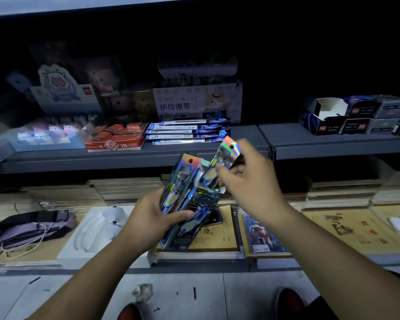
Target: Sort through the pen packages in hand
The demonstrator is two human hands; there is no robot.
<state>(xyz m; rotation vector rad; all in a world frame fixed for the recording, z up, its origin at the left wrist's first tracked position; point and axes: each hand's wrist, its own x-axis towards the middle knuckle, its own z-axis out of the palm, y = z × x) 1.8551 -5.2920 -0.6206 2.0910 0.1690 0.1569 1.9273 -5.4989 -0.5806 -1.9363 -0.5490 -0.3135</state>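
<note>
Head | dim shop shelves [333, 144] | left grip [148, 218] clasps foil packs [185, 204] | right grip [247, 179] pinches one pack [226, 151]

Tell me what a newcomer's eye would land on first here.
The shiny rainbow-foil packets in the middle catch the eye first: the left hand grips a bundle of them, while the right hand pinches one packet raised above the rest. Behind them, on the grey shelf, sits a red box marked 2B beside a pile of blue-and-white packs.
</note>
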